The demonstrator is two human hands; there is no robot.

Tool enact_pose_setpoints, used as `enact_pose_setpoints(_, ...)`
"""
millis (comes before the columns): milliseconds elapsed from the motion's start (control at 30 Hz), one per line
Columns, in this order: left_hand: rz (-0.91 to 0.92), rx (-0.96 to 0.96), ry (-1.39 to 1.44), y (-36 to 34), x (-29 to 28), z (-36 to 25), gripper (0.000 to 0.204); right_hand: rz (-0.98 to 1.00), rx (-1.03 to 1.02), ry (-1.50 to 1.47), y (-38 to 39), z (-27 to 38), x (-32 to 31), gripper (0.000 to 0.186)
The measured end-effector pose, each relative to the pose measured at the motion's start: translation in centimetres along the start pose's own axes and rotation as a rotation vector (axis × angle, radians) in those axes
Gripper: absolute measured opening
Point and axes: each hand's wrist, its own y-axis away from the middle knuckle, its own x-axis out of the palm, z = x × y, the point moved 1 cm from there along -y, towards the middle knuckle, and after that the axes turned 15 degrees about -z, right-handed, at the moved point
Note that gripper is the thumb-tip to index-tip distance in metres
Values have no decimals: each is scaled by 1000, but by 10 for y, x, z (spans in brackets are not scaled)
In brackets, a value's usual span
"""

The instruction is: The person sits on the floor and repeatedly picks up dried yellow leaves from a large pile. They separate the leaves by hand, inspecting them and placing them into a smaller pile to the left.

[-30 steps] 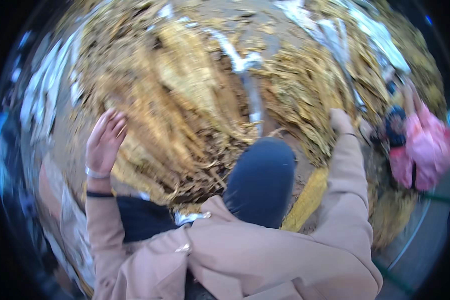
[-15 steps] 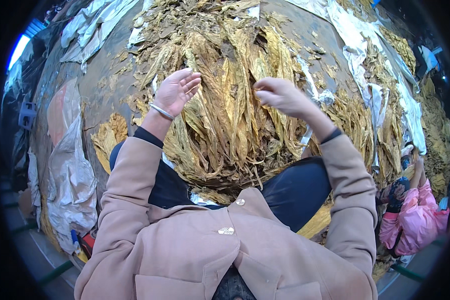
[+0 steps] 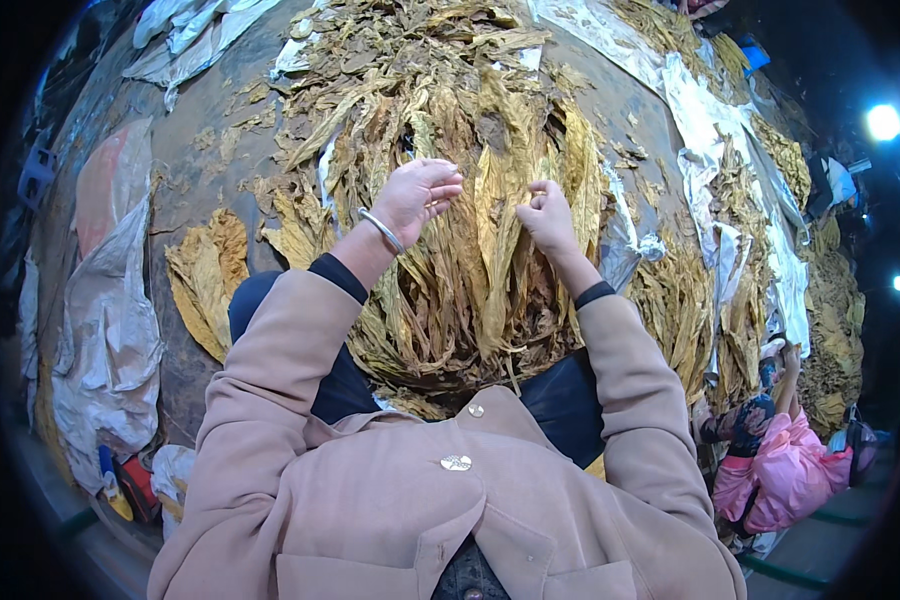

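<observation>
A heap of long dried tobacco leaves (image 3: 440, 255), yellow to brown, lies in front of me between my knees. My right hand (image 3: 549, 220) is closed, with thumb and forefinger pinching the edge of one long tobacco leaf (image 3: 500, 235). That leaf hangs lengthwise over the heap, its lower end near my lap. Left of it, my left hand (image 3: 418, 203) hovers over the leaves, palm turned inward. Its fingers are half curled and apart, with nothing visible in them. A pale bangle (image 3: 381, 230) circles the left wrist.
Flat leaves (image 3: 208, 280) lie left of my knee. Farther left is a crumpled white sheet (image 3: 107, 340). More leaves (image 3: 670, 315) and white sheeting (image 3: 692, 130) stretch along the right. A person in pink (image 3: 785, 465) is at the lower right.
My left hand has moved right, toward the middle of the heap. My right hand has come inward and now pinches a long leaf. The whole view has swung slightly.
</observation>
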Motion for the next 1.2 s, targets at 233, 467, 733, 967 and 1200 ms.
enact_pose_setpoints(233, -17, -44, -55, 4, 11, 10, 28, 96, 342, -716, 28, 40, -9, 28)
enact_pose_setpoints(467, 10, -46, -75, -3, 8, 17, 32, 292, 440, -1108, 48, 53, -5, 33)
enact_pose_setpoints(733, 131, 19, 180, -9, 11, 16, 15, 209, 504, -1012, 39, 27, -7, 28)
enact_pose_setpoints(967, 210, -47, 235, -3, 15, 20, 18, 292, 458, -861, 50, 41, -4, 25)
enact_pose_setpoints(1200, 274, -104, 213, 10, 22, 23, 26, 214, 463, -1030, 48, 42, -2, 29)
